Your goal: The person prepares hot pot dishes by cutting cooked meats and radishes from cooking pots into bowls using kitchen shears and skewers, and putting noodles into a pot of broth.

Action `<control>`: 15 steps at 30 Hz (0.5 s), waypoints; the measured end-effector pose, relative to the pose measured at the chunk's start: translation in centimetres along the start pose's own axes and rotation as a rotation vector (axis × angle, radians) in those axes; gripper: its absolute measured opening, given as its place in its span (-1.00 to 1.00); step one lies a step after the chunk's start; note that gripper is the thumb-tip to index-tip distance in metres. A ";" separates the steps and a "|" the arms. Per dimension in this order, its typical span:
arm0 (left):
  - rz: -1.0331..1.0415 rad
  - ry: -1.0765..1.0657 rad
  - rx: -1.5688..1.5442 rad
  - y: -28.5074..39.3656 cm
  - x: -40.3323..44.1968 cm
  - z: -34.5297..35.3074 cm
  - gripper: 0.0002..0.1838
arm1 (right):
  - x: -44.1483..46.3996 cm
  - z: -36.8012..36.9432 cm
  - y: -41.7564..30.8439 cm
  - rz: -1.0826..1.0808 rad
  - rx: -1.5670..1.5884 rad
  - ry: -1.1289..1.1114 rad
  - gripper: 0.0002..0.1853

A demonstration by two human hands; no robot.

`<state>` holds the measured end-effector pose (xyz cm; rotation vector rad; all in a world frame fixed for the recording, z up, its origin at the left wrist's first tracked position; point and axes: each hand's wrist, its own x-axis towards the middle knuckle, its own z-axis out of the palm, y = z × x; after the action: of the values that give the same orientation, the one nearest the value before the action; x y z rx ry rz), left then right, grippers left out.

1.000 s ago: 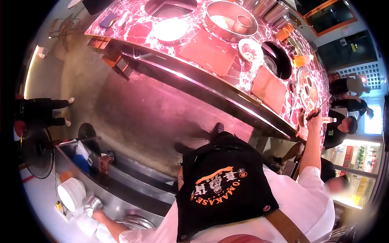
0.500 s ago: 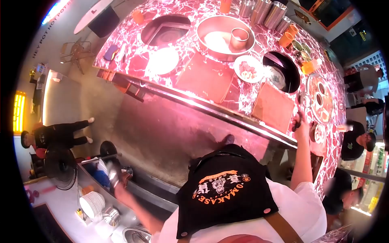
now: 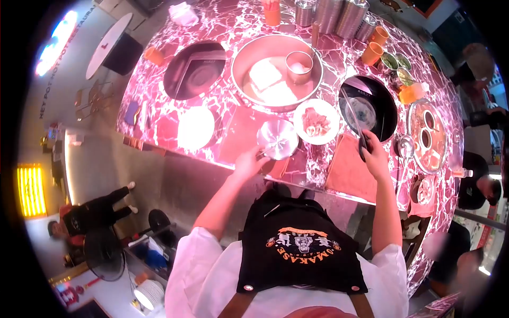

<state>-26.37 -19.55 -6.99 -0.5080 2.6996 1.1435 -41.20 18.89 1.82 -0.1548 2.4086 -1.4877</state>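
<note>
My left hand pinches the rim of a small shiny steel bowl, held over the front of the marbled table. My right hand is closed around the black handle of a long, thin metal utensil; its exact kind is unclear. That utensil points away over a black pot set into the table, with a pale round dish in it. Between my hands lies a white plate with pieces of what looks like meat. Behind the bowl stands a wide round pan containing a white block and a metal cup.
Brown mats lie along the front edge. A bright white plate and a second black pot are to the left. Steel canisters and orange cups stand behind. A round divided tray is at right. People are nearby.
My left hand has come up from the shelf at lower left to the table, now with the steel bowl. My right hand has moved left, raising the utensil over the black pot.
</note>
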 end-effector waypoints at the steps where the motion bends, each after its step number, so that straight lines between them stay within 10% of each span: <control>1: 0.037 -0.128 -0.029 -0.5 0.9 -2.3 -0.56 | -0.3 -0.4 0.9 -0.002 -0.061 0.036 -0.47; 7: 0.360 -0.016 0.339 6.6 21.4 -15.4 -0.73 | -3.5 1.6 0.2 0.195 0.160 0.190 -0.38; 8: 0.148 -0.090 0.201 9.2 26.0 -15.9 -0.73 | -3.7 2.4 -0.4 0.212 0.156 0.200 -0.38; 9: 0.462 0.025 0.554 9.6 30.4 -15.5 -0.73 | -3.9 3.4 -1.2 0.255 0.147 0.239 -0.39; 15: 0.453 -0.373 0.907 17.5 41.0 -10.4 -0.71 | -5.5 7.1 -4.1 0.393 0.238 0.318 -0.37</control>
<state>-71.10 -25.69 0.30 0.4226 2.6589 -0.0382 -34.08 12.30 3.58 0.6134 2.2782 -1.6814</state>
